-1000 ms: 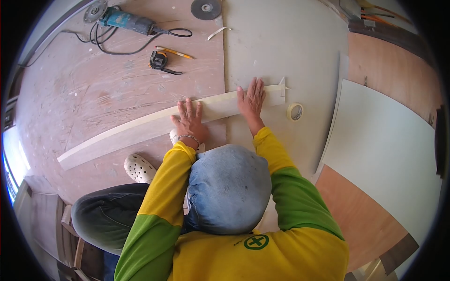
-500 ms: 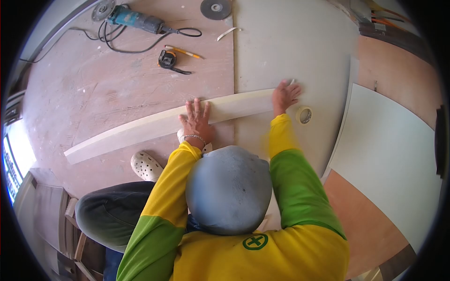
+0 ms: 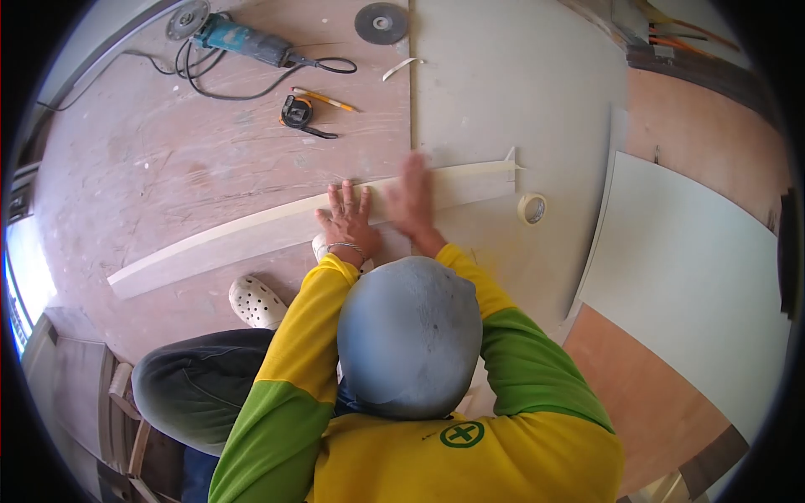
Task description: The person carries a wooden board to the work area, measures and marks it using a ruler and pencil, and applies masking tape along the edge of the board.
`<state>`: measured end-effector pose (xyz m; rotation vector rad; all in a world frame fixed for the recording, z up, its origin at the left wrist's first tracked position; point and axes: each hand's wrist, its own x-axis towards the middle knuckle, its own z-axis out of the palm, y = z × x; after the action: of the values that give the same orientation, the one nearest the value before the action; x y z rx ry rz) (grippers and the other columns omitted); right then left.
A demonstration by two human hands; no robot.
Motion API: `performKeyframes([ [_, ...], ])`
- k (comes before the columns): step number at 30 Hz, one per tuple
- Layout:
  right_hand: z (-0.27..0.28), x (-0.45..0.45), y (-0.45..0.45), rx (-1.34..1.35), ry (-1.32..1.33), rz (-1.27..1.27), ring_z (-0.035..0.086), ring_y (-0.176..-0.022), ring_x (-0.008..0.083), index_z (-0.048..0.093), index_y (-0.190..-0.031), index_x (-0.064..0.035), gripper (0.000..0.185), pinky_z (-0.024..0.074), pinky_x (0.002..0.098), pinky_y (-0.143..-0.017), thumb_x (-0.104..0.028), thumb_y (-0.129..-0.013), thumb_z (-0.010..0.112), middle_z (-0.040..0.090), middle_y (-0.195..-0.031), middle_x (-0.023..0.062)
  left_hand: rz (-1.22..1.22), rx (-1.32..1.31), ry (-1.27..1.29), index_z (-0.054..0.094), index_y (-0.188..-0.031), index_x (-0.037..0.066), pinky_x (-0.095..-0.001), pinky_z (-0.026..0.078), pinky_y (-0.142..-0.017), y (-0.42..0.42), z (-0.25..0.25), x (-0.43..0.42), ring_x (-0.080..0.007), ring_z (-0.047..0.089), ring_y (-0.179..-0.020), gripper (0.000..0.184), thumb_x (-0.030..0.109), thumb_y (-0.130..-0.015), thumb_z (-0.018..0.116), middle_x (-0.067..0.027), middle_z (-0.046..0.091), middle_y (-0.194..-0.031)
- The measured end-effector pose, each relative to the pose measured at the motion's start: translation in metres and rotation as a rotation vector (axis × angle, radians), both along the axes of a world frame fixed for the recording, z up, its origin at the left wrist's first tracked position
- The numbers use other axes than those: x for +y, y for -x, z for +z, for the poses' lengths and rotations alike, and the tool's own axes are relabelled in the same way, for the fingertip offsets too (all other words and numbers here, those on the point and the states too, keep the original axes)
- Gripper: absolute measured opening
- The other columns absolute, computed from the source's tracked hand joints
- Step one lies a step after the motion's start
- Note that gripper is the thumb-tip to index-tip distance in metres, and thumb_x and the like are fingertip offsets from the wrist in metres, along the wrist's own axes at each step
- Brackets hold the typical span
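Note:
A long pale strip (image 3: 226, 241) lies across the floor boards, with cream tape (image 3: 474, 170) along its far edge and loose tape ends at the right tip. My left hand (image 3: 348, 225) rests flat on the strip near its middle, fingers spread. Just to the right, my right hand (image 3: 411, 199) is over the strip, blurred by motion; its fingers are smeared, and whether it touches the strip I cannot tell. A roll of cream tape (image 3: 532, 209) lies near the strip's right end.
An angle grinder (image 3: 243, 40) with its cord, a grinding disc (image 3: 381, 23), a pencil (image 3: 325, 100), a tape measure (image 3: 297, 112) and a tape scrap (image 3: 398, 69) lie beyond the strip. A white panel (image 3: 679, 268) stands at the right. A clog (image 3: 256, 303) is below the strip.
My right hand has moved left along the strip from its right end, uncovering the loose tape ends. My left hand stays pressed on the strip.

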<state>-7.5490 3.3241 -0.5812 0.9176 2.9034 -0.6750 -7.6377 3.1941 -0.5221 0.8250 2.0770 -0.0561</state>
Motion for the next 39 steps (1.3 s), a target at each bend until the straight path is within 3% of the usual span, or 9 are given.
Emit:
performKeyframes([
  [1, 0.001, -0.014, -0.005, -0.046, 0.02, 0.226, 0.018, -0.147, 0.0377, 0.026, -0.148, 0.0066, 0.072, 0.0104, 0.0548, -0.118, -0.037, -0.095, 0.049, 0.024, -0.156, 0.0234, 0.01, -0.002, -0.008, 0.02, -0.155, 0.021, -0.0664, 0.018, -0.112, -0.001, -0.001, -0.001, -0.0393, 0.002, -0.149, 0.086, 0.037, -0.082, 0.063, -0.0142, 0.006, -0.163],
  [4, -0.017, 0.006, -0.017, 0.007, -0.232, 0.185, 0.024, -0.145, 0.0383, 0.031, -0.147, 0.0042, 0.07, 0.0127, 0.056, -0.117, -0.039, -0.095, 0.049, 0.029, -0.155, 0.0217, 0.023, 0.03, -0.047, 0.021, -0.155, 0.021, -0.0664, 0.018, -0.112, -0.002, -0.014, -0.003, -0.0386, 0.002, -0.15, 0.086, 0.034, -0.081, 0.063, -0.0133, 0.006, -0.163],
  [9, -0.015, 0.075, -0.052, -0.225, -0.255, -0.084, 0.013, -0.149, 0.0348, 0.028, -0.15, 0.0007, 0.071, 0.0045, 0.0529, -0.119, -0.044, -0.097, 0.042, 0.022, -0.158, 0.0195, 0.029, 0.012, -0.042, 0.022, -0.155, 0.022, -0.0663, 0.018, -0.112, 0.0, -0.011, -0.005, -0.0379, 0.002, -0.15, 0.087, 0.031, -0.079, 0.063, -0.0131, 0.007, -0.163],
  [16, -0.013, 0.113, -0.066, -0.228, -0.234, -0.359, 0.013, -0.148, 0.035, 0.031, -0.148, 0.0011, 0.069, 0.0074, 0.0523, -0.119, -0.045, -0.098, 0.04, 0.023, -0.158, 0.0198, 0.021, -0.006, -0.027, 0.022, -0.155, 0.023, -0.067, 0.017, -0.111, 0.003, -0.004, -0.003, -0.0378, 0.001, -0.15, 0.084, 0.028, -0.079, 0.058, -0.0111, 0.007, -0.163],
  [20, -0.003, 0.071, -0.056, -0.197, -0.306, 0.024, 0.025, -0.145, 0.0369, 0.042, -0.142, 0.0013, 0.06, 0.0151, 0.0513, -0.118, -0.037, -0.097, 0.047, 0.036, -0.151, 0.0211, 0.017, -0.012, -0.004, 0.021, -0.155, 0.024, -0.0676, 0.016, -0.111, 0.003, -0.004, -0.002, -0.037, 0.0, -0.15, 0.08, 0.028, -0.083, 0.054, -0.0092, 0.005, -0.164],
  [22, -0.003, 0.044, -0.049, 0.019, -0.237, 0.186, 0.035, -0.138, 0.0388, 0.048, -0.136, 0.0015, 0.052, 0.0231, 0.0518, -0.116, -0.031, -0.095, 0.052, 0.045, -0.142, 0.021, 0.022, -0.024, -0.006, 0.021, -0.155, 0.024, -0.0673, 0.016, -0.111, 0.004, 0.0, -0.002, -0.0369, 0.0, -0.15, 0.08, 0.028, -0.082, 0.054, -0.0092, 0.005, -0.164],
  [26, 0.013, 0.034, -0.035, 0.151, -0.118, 0.191, 0.044, -0.128, 0.0402, 0.054, -0.125, 0.002, 0.043, 0.0312, 0.0517, -0.111, -0.026, -0.092, 0.056, 0.052, -0.13, 0.0205, 0.007, -0.019, 0.006, 0.02, -0.155, 0.024, -0.0664, 0.016, -0.111, 0.005, 0.003, -0.002, -0.0362, 0.0, -0.15, 0.082, 0.028, -0.082, 0.055, -0.0091, 0.005, -0.164],
  [30, 0.015, 0.099, -0.06, 0.07, -0.271, 0.193, 0.048, -0.12, 0.0398, 0.056, -0.12, 0.002, 0.041, 0.0343, 0.0502, -0.107, -0.026, -0.09, 0.06, 0.054, -0.123, 0.0201, 0.013, -0.042, 0.01, 0.019, -0.156, 0.024, -0.066, 0.017, -0.111, 0.008, 0.001, -0.001, -0.0358, 0.0, -0.15, 0.082, 0.028, -0.081, 0.055, -0.009, 0.004, -0.164],
  [39, 0.0, 0.149, -0.095, -0.192, -0.291, -0.026, 0.027, -0.142, 0.0387, 0.046, -0.136, 0.0018, 0.054, 0.0241, 0.0497, -0.114, -0.034, -0.096, 0.051, 0.041, -0.146, 0.0205, 0.002, -0.038, 0.021, 0.019, -0.156, 0.025, -0.0664, 0.017, -0.111, 0.006, -0.001, 0.0, -0.0362, 0.001, -0.15, 0.082, 0.028, -0.082, 0.054, -0.0086, 0.004, -0.164],
])
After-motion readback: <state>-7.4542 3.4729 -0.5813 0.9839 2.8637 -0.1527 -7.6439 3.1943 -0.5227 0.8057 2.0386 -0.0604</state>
